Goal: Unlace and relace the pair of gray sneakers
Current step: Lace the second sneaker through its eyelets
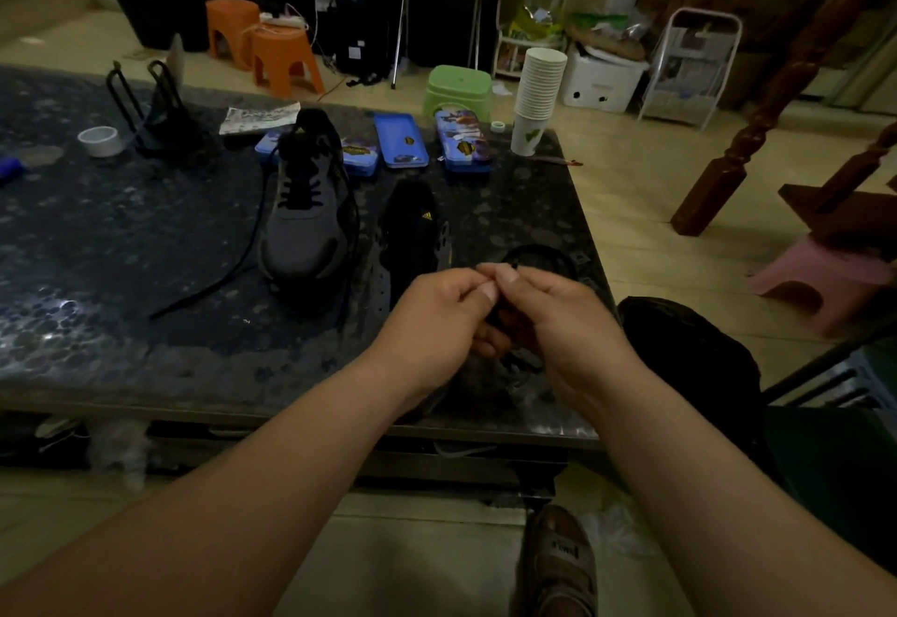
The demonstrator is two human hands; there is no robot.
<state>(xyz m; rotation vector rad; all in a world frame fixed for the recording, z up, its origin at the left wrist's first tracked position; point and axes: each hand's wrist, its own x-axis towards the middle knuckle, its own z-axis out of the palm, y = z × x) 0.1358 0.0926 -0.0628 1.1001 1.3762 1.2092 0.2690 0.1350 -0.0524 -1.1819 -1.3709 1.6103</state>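
Observation:
One gray sneaker (305, 209) stands on the dark table (121, 276), toe toward me, its black lace partly threaded and trailing off to the left (208, 284). The second sneaker (412, 233) lies right of it with its black tongue raised and its eyelet flaps spread; my hands hide its toe. My left hand (437, 320) and my right hand (553, 320) meet over that shoe, fingertips pinching a black lace (514, 315) between them. A loop of that lace (539, 255) curves just beyond my right hand.
Blue tin cases (400, 138) lie behind the shoes. A stack of paper cups (536, 97) stands at the table's far right corner, a tape roll (100, 141) and a black stand (160, 116) at the far left. Stools and clutter fill the floor beyond.

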